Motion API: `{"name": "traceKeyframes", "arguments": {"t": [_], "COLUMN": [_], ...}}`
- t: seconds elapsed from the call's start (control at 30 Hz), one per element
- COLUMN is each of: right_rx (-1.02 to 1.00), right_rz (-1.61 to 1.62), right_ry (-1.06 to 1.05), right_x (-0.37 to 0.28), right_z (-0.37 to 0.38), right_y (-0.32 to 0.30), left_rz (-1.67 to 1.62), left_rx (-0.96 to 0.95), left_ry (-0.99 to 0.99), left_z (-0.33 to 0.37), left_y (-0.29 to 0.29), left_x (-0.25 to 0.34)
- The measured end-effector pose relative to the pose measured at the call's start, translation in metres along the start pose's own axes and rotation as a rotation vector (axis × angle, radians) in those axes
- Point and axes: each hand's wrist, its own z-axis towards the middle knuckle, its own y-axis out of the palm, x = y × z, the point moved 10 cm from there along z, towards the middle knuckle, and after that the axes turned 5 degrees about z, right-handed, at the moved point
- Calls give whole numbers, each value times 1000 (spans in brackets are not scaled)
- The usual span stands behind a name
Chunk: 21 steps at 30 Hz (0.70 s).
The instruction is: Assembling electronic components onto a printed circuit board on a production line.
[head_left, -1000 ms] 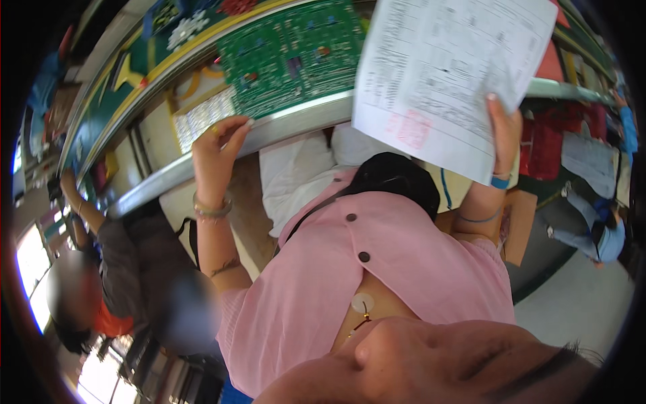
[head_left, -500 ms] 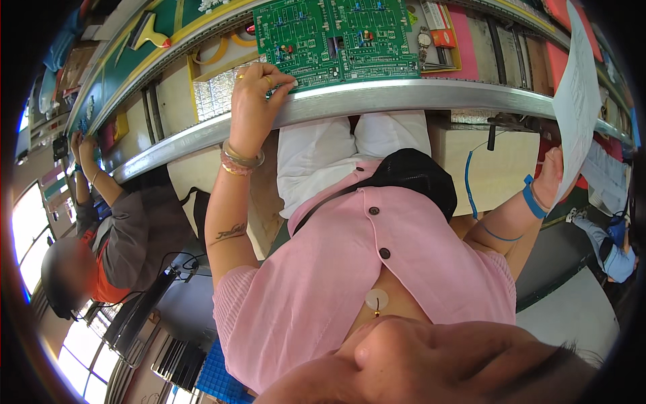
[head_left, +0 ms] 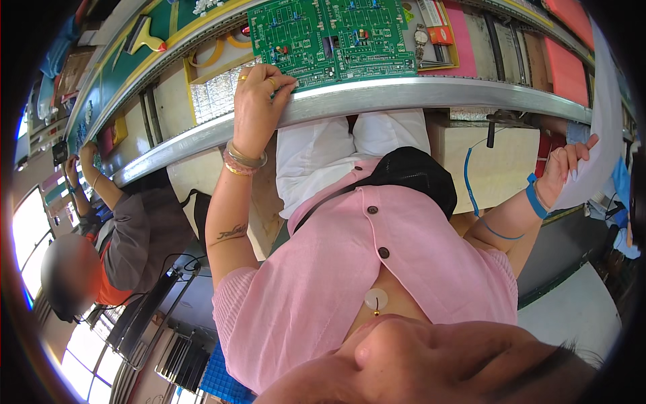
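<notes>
A green circuit board panel (head_left: pixel 367 50), with two halves full of small parts, lies on the rail line in front of me. My left hand (head_left: pixel 259 101) is closed at its near left corner, thumb and fingertips pinched together on the edge. The fingers hide that corner, and any small part between them cannot be made out. Off to the right, my right hand (head_left: pixel 560 172) grips the lower edge of a large white paper sheet (head_left: pixel 609 121), which stands tilted and seen nearly edge-on. A blue wrist strap (head_left: pixel 536 195) with a coiled cord circles that wrist.
A metal rail (head_left: pixel 404 93) runs across the near side of the board. Beyond it sits a yellow-edged tray (head_left: pixel 457 57) with a wristwatch (head_left: pixel 421 39). A yellow-handled brush (head_left: pixel 145 40) lies at far left. Another person (head_left: pixel 138 229) works at the left.
My right hand has turned and shifted slightly, swinging the paper sheet outward to the right. My left hand stays at the board's corner with its fingers a little more curled.
</notes>
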Motion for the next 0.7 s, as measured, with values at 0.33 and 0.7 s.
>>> {"name": "traceKeyframes", "arguments": {"t": [0.33,0.7], "right_rx": [-43,17], "right_rz": [-2,42], "right_ry": [46,55], "right_x": [5,7], "right_z": [1,0], "right_y": [4,-7], "left_rz": [6,9], "left_rx": [12,-27], "left_ry": [34,77], "left_z": [0,-1], "left_y": [-2,-2], "left_x": [4,8]}}
